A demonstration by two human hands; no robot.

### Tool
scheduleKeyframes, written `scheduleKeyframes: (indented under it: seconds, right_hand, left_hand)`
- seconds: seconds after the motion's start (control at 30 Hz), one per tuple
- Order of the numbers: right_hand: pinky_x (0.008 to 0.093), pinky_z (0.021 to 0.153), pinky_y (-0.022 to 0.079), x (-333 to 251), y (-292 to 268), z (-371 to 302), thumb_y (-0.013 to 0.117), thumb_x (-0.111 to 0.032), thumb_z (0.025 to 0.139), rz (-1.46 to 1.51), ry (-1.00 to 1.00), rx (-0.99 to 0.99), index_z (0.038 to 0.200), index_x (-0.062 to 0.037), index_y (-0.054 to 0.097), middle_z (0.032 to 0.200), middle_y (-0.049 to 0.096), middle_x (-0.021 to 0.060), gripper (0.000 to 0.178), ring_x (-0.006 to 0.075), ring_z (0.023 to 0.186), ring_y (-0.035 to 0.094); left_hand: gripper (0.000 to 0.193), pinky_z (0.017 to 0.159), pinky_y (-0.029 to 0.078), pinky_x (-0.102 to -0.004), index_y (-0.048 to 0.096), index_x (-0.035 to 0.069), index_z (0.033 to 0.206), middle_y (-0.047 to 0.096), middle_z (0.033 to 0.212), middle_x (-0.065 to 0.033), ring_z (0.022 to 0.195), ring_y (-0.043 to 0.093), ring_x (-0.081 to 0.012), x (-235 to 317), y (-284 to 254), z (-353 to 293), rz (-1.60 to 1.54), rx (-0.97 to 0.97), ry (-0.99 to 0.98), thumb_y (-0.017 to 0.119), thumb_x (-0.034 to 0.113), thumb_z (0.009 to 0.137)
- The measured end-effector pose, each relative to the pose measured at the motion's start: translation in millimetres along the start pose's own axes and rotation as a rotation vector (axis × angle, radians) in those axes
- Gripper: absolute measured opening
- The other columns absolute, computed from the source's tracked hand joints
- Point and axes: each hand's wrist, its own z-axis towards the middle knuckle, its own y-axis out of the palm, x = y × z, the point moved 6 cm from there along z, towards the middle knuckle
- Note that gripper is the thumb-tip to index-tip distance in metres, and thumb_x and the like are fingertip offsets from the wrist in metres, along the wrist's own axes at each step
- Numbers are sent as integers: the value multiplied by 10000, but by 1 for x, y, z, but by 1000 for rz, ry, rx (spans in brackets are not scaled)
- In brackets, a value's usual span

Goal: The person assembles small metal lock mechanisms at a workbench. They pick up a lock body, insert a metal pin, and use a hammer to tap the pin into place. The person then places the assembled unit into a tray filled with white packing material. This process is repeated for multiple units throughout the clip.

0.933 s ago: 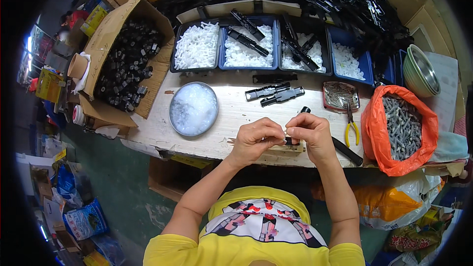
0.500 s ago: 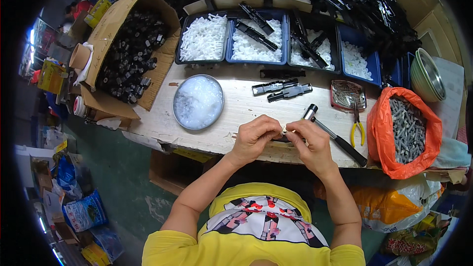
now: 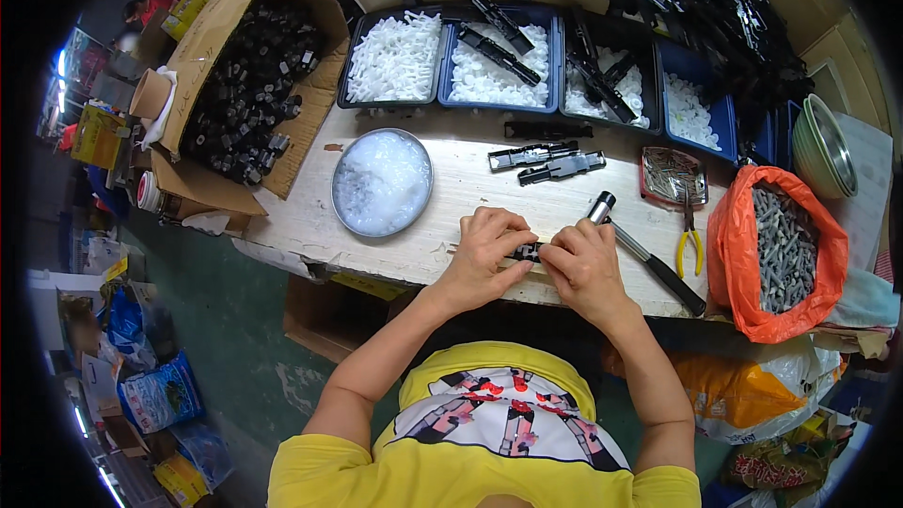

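Observation:
At the bench's near edge, my left hand (image 3: 485, 254) grips one end of a long black plastic part (image 3: 527, 251). My right hand (image 3: 585, 268) has its fingers closed at the part's other end, where they cover much of it. Whether a smaller piece is under those fingers cannot be seen. Just beyond my right hand lies a hammer (image 3: 649, 268) with a metal head and black grip. Several similar black parts (image 3: 562, 167) rest farther back on the bench. A round dish (image 3: 381, 182) of whitish, glossy grease-like stuff stands left of my hands.
Blue bins of small white plastic pieces (image 3: 393, 58) line the back. A cardboard box (image 3: 212, 52) of black pieces stands left. Rightward are a red tray (image 3: 673, 174) of metal pins, yellow-handled pliers (image 3: 689, 243), an orange bag (image 3: 738, 254) of grey pieces and stacked bowls (image 3: 826, 146).
My hands have come down from pinching something tiny between them to holding the black part on the bench. The view has shifted slightly.

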Motion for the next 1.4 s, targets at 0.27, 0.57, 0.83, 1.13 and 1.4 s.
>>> scheduleKeyframes:
  seconds: [0.27,0.57,0.83,1.13,1.4]
  right_hand:
    - [341,692,301,26,-24,-3,640,-68,697,98,98,86,796,-94,618,757,520,14,105,191,773,479]
    - [362,699,306,107,-81,-19,638,-91,719,-274,337,236,794,-95,629,762,533,16,75,200,811,487]
    - [451,724,316,153,-71,-7,606,-129,682,-477,440,43,765,-70,648,835,589,92,110,251,894,483]
    - [431,739,309,161,-67,-8,602,-57,646,-332,359,136,760,-88,656,775,568,72,130,246,868,490]
    - [383,719,297,156,-80,-17,637,-91,703,-313,401,255,791,-120,642,774,570,19,93,194,823,507]
  left_hand:
    - [234,804,294,-372,599,74,858,518,901,-47,912,437,-233,6,4,18,183,-177,9,689,144,653]
    - [163,748,304,-385,628,79,753,536,801,-62,858,449,-251,59,40,115,447,-389,315,694,206,676]
    - [100,757,346,-412,665,58,716,632,764,-131,831,541,-294,58,141,284,697,-185,375,599,93,649]
    - [135,835,355,-456,673,66,734,641,764,-148,839,592,-310,46,164,299,712,-335,418,609,75,615]
    - [260,660,489,-347,666,45,831,640,784,-165,737,625,-314,44,128,312,153,-202,287,747,118,595]
